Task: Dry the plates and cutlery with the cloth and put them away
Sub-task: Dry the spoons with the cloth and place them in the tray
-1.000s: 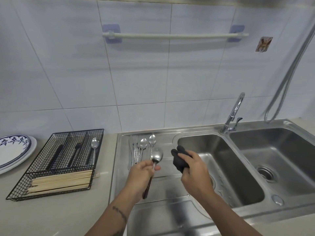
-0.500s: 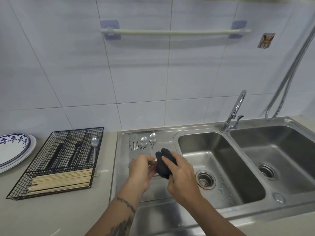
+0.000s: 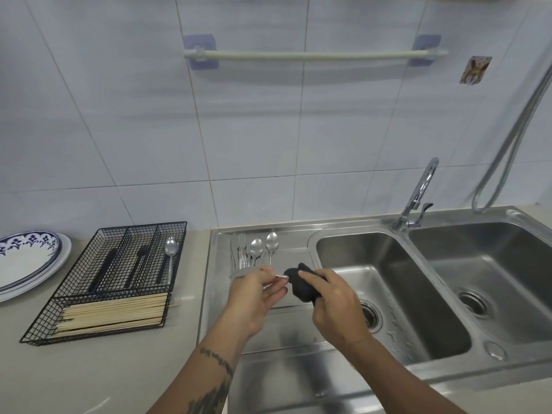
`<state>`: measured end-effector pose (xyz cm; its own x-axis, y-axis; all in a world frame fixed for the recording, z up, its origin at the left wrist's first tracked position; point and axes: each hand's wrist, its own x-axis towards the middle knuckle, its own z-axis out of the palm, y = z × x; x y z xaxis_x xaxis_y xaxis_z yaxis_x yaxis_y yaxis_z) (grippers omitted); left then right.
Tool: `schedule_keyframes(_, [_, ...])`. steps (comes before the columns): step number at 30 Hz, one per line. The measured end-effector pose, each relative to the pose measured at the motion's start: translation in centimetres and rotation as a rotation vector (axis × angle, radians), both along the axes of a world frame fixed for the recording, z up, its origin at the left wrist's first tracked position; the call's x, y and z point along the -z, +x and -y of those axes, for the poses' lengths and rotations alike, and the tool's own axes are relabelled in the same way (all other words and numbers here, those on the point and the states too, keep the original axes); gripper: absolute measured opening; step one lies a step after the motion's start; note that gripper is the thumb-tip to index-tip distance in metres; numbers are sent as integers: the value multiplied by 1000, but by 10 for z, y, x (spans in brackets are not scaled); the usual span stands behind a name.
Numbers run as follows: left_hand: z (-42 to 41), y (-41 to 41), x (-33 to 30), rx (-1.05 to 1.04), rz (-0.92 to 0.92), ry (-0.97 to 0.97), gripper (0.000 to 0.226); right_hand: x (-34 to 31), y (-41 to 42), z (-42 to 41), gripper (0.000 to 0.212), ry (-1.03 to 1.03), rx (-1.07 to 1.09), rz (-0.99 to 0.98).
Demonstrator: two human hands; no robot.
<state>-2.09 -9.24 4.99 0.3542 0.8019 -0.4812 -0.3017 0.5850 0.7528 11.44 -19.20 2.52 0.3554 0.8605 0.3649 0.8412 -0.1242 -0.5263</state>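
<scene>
Left hand [image 3: 257, 297] pinching spoon handle [image 3: 280, 277], right hand [image 3: 334, 303] gripping dark cloth [image 3: 300, 282] around its bowl.

One head-worn wide-angle view looks forward and down from close above the tabletop's [image 3: 119, 369] near edge, facing the tiled wall [image 3: 268, 130], with the sink [image 3: 448, 372] to the right and both forearms entering from below.

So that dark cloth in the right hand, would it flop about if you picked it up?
Probably floppy: the dark cloth is bunched in the right hand and wraps the spoon that the left hand holds. It looks light. Likely not slippery, being fabric.
</scene>
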Motion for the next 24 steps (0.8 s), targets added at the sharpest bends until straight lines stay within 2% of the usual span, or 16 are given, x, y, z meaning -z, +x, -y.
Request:
schedule_keyframes(3, [2, 3, 1, 51, -18, 147, 8, -4, 3, -4, 55, -25, 46, -206])
schedule_keyframes(6, [4, 4, 3, -40, -53, 193, 3, -9, 8, -7, 54, -66, 69, -377])
schedule_keyframes(9, [1, 5, 6, -152, -54, 170, 2, -15, 11, -6, 58, 31, 137, -115])
schedule_keyframes(12, [1, 8, 6, -160, -53, 125, 8, -23, -5, -10, 57, 122, 38, 113])
schedule_keyframes(14, [1, 11, 7, -158, -48, 76, 11, -18, -18, -12, 59, 95, -41, 257])
schedule_keyframes(16, [-2, 10, 9, -156, -63, 45, 15, -10, -18, -11, 62, 19, -70, 295])
schedule_keyframes(19, [-9, 2, 14, -181, -103, 30, 19, -2, -4, -7, 68, -84, -24, 228])
schedule_keyframes(24, [-11, -2, 14, -145, -81, 19, 17, -3, -26, -19, 71, -6, -115, 296])
